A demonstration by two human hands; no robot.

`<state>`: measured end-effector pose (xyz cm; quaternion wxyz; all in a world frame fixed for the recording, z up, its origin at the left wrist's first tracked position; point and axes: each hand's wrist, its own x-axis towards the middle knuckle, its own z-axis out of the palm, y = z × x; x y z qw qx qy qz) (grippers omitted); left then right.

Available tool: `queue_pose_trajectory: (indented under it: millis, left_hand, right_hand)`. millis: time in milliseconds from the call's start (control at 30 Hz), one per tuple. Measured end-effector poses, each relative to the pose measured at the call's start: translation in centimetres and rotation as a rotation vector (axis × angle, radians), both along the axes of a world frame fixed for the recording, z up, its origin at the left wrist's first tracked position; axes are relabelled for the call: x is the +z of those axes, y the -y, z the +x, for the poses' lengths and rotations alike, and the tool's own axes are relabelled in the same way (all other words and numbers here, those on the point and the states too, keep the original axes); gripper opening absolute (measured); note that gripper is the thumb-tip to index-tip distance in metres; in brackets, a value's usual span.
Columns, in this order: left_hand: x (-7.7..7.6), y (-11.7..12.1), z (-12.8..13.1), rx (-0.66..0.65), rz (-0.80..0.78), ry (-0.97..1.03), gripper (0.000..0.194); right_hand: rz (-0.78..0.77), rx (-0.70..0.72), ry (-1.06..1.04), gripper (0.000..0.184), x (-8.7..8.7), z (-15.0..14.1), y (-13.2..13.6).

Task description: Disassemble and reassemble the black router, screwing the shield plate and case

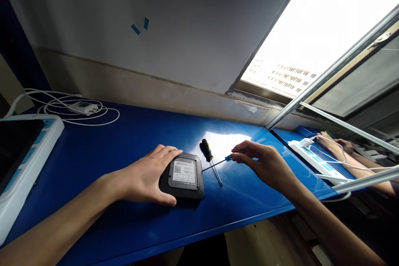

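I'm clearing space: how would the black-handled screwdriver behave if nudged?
The black-handled screwdriver would probably pivot or roll, its handle being thicker than its shaft. Likely stiff: the shaft looks metallic. It may slide on the glossy table.

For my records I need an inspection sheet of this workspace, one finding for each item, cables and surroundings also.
Surface: glossy blue tabletop, bright reflection near the wall.
Job's things: black square device, white label up; thin blue-handled screwdriver, tip at the device's side; black-and-yellow-handled screwdriver, lying nearby.
Clutter: white and light-blue power strip, dark flat panel on it.
Hands: left hand holds the device; right hand pinches the blue handle between its fingers.
Cables: thin white coiled cable by the wall; white plug in another power strip, right.
Surroundings: grey wall, two blue strips on it; bright window; another person's hands beyond metal bars.
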<state>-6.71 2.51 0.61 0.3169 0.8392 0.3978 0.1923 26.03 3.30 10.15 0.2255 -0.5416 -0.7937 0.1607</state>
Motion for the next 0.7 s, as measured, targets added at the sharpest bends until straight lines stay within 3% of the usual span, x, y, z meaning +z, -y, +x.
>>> queue_pose_trajectory:
  millis: [300,500,700]
  left_hand:
    - [0.1,0.1,0.0,0.032,-0.019,-0.107,0.106]
    - [0.1,0.1,-0.1,0.034,-0.008,-0.131,0.108]
    - [0.0,0.0,-0.1,0.04,0.001,-0.152,0.109]
  right_hand:
    - [0.033,0.001,0.038,0.035,0.4,-1.1,0.7]
    - [-0.14,-0.079,-0.156,0.039,-3.2,2.1,1.0]
    - [-0.248,-0.078,-0.186,0.034,-6.8,3.9,1.7]
